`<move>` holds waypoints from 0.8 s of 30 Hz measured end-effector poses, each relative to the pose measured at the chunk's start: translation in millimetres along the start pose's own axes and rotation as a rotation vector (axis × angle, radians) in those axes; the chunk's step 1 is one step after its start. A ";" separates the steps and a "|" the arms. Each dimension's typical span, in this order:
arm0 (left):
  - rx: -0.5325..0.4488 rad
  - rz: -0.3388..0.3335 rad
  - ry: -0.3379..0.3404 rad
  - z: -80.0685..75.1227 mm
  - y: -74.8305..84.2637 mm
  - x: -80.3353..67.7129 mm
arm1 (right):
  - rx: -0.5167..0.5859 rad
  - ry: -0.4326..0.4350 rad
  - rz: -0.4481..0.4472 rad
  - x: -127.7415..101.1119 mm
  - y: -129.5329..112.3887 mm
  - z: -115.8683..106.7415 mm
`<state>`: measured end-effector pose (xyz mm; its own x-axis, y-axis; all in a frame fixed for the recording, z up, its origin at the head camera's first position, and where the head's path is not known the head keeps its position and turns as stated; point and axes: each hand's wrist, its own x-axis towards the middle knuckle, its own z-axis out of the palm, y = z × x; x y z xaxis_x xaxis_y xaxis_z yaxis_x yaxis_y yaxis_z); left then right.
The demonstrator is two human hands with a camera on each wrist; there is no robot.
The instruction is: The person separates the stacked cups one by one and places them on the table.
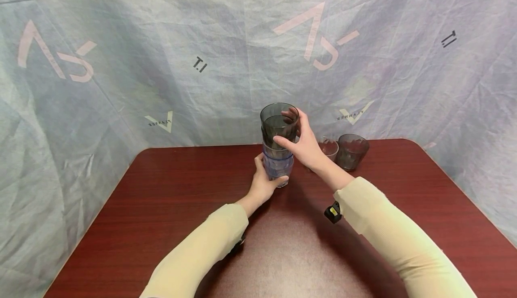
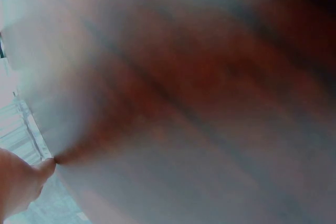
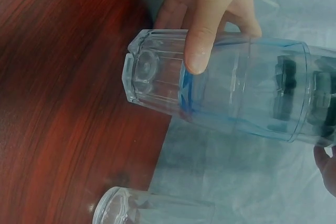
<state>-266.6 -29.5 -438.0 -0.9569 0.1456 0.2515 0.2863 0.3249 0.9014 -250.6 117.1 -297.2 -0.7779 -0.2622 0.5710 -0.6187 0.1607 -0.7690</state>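
A stack of nested drinking glasses stands upright at the far middle of the table in the head view. Its bottom is a clear glass (image 3: 157,69), above it comes a blue-tinted glass (image 1: 278,168), and dark grey glass (image 1: 279,129) tops it. My left hand (image 1: 263,185) grips the lower stack from the left, its thumb (image 3: 198,59) lying where the clear and blue glasses meet. The right hand (image 1: 305,144) holds the dark grey glass from the right, thumb in front and fingers behind. Whether the stack's base touches the table, I cannot tell. The left wrist view is mostly blurred.
Right of the stack, another dark grey glass (image 1: 352,152) sits near the table's far edge. Beside it is a clear glass (image 1: 329,149), partly behind the right hand. The reddish-brown table (image 1: 169,199) meets a hanging pale cloth (image 1: 226,87) at its back.
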 end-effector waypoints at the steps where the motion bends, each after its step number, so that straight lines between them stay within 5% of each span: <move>1: 0.000 -0.002 0.001 0.0 0.2 -0.1 | -0.003 -0.001 0.001 0.0 -0.2 0.1; 24: -0.019 -0.029 -0.005 0.2 -0.1 0.2 | -0.017 0.024 -0.019 -0.8 -4.4 3.0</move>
<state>-266.8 -29.3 -438.1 -0.9644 0.1413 0.2235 0.2576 0.3116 0.9146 -247.0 113.8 -295.2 -0.7682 -0.2422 0.5927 -0.6352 0.1719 -0.7530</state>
